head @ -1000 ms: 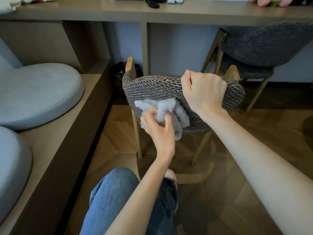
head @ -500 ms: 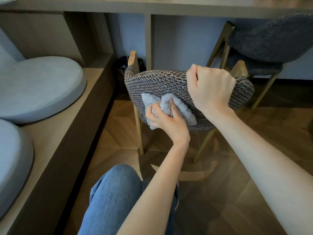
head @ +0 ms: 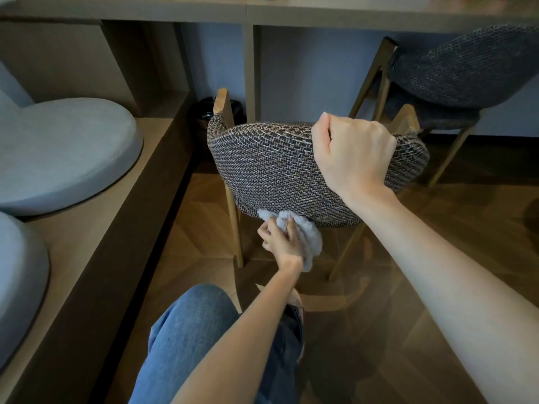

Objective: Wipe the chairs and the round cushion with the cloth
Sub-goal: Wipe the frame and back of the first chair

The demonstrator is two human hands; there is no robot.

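A chair with a woven dark backrest (head: pixel 271 167) and wooden legs stands in front of me, its back facing me. My right hand (head: pixel 354 154) grips the top edge of the backrest at its right side. My left hand (head: pixel 281 242) holds a bunched light grey cloth (head: pixel 309 237) against the lower edge of the backrest. A second woven chair (head: pixel 466 71) stands at the upper right under the desk. A round grey cushion (head: pixel 58 150) lies on the bench at the left.
A wooden bench (head: pixel 96 228) runs along the left, with part of another grey cushion (head: pixel 17 275) on it. A long desk (head: pixel 262 10) spans the top. A black bin (head: pixel 204 112) sits behind the chair. My knee in jeans (head: pixel 192 330) is below.
My left hand has slid the cloth from the middle of the backrest down to its lower edge. My right hand keeps its grip on the top edge.
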